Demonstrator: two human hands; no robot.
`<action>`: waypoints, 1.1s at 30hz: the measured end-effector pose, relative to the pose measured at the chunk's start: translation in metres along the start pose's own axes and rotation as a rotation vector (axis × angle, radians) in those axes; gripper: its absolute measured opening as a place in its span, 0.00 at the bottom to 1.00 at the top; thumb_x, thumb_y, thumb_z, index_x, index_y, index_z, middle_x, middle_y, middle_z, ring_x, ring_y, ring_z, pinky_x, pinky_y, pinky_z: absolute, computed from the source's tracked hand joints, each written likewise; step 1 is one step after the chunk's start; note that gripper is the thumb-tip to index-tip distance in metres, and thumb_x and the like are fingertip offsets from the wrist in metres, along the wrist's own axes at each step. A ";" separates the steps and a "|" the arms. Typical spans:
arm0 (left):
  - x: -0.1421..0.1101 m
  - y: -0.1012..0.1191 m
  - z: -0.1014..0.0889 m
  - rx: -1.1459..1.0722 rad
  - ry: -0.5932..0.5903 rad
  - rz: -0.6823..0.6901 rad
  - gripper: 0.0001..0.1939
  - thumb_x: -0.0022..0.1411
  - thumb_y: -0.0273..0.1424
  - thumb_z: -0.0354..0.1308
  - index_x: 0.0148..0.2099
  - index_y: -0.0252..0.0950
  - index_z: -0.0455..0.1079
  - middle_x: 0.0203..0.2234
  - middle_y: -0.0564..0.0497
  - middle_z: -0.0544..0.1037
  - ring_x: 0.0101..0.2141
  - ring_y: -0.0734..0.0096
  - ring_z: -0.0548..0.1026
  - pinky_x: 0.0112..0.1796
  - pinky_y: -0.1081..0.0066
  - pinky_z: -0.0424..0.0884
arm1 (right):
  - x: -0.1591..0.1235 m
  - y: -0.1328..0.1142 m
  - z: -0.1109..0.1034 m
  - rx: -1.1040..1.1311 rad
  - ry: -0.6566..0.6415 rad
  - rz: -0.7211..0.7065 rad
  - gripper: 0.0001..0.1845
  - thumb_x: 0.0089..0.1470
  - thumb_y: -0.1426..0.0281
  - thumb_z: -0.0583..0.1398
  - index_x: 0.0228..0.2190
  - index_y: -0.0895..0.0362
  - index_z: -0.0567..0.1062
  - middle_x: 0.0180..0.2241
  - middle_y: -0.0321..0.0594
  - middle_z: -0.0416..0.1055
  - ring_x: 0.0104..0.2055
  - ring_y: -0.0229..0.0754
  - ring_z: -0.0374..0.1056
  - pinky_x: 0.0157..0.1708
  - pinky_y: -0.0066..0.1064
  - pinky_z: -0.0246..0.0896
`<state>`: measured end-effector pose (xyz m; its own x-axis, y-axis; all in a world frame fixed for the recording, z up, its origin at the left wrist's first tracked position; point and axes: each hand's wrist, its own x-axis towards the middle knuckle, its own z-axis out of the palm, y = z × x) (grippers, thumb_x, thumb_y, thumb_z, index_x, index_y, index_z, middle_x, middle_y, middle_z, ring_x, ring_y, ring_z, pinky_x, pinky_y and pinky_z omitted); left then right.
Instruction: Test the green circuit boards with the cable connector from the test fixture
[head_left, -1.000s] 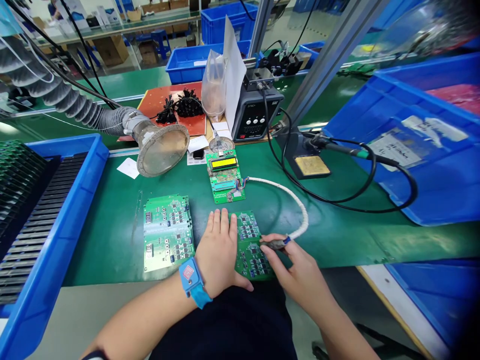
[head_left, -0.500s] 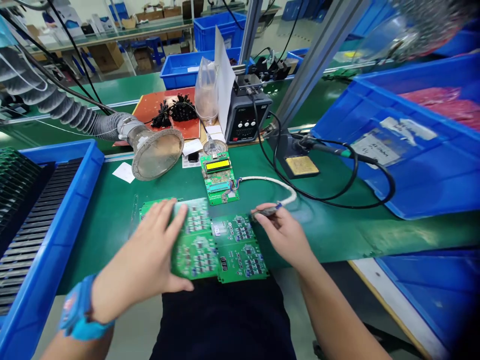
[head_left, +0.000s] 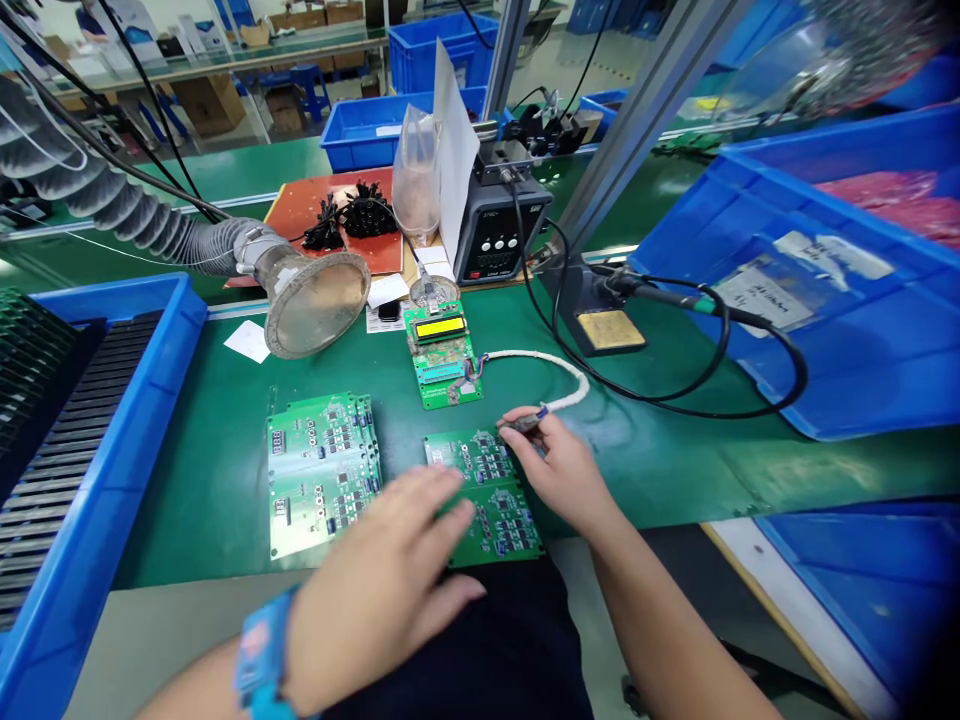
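My left hand [head_left: 397, 560], with a blue wristband [head_left: 266, 645], is somewhat blurred. Its fingers are apart and it holds nothing, reaching over the left side of a green circuit board panel [head_left: 495, 490]; contact is unclear. My right hand [head_left: 559, 460] pinches a small dark probe connector [head_left: 525, 423] at the end of a white sleeved cable [head_left: 574, 370], by the panel's upper right corner. That cable runs to a green test board [head_left: 446, 370] with a lit yellow display [head_left: 441, 328]. Left of my left hand lies a stack of similar panels [head_left: 322, 470].
A fume extraction hood [head_left: 319, 305] hangs at the left. Behind stand a soldering station [head_left: 499, 235] and an iron holder with a yellow sponge [head_left: 611, 330]; its black cable loops rightward. Blue bins flank the green bench, the left bin [head_left: 161, 345] holding racked boards.
The panel under my left hand now lies on the left stack, released. My left hand has moved right to the other panel. My right hand keeps its pinch on the probe connector.
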<state>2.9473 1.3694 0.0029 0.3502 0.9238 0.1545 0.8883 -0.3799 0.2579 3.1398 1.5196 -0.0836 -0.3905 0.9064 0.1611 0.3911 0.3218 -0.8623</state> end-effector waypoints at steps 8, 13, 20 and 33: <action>0.027 0.014 0.090 0.000 -0.045 -0.148 0.47 0.56 0.55 0.58 0.66 0.30 0.50 0.65 0.32 0.49 0.64 0.43 0.43 0.59 0.45 0.54 | 0.002 -0.004 0.003 -0.068 0.005 -0.044 0.09 0.56 0.63 0.56 0.36 0.55 0.70 0.35 0.45 0.75 0.37 0.48 0.72 0.40 0.39 0.67; 0.027 0.011 0.084 -0.045 -0.100 -0.154 0.45 0.58 0.50 0.61 0.67 0.31 0.49 0.66 0.34 0.46 0.65 0.45 0.42 0.60 0.45 0.53 | 0.003 -0.003 0.006 -0.082 0.032 -0.052 0.09 0.55 0.63 0.57 0.34 0.55 0.71 0.34 0.44 0.75 0.36 0.47 0.72 0.39 0.38 0.67; 0.025 0.009 0.091 -0.118 -0.065 -0.145 0.53 0.54 0.60 0.56 0.67 0.28 0.46 0.65 0.31 0.46 0.65 0.42 0.40 0.59 0.41 0.53 | 0.003 0.001 0.008 -0.067 0.044 -0.044 0.09 0.55 0.63 0.57 0.33 0.55 0.70 0.33 0.43 0.75 0.34 0.47 0.72 0.39 0.37 0.67; 0.027 0.011 0.092 -0.149 -0.021 -0.163 0.56 0.47 0.62 0.60 0.64 0.23 0.50 0.64 0.28 0.50 0.64 0.39 0.44 0.58 0.39 0.54 | 0.002 0.000 0.005 -0.037 0.004 -0.026 0.09 0.56 0.63 0.57 0.36 0.55 0.71 0.35 0.44 0.75 0.37 0.47 0.73 0.41 0.39 0.68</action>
<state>2.9941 1.3948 -0.0783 0.2134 0.9737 0.0799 0.8803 -0.2271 0.4166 3.1346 1.5203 -0.0851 -0.3976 0.8987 0.1851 0.4111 0.3549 -0.8397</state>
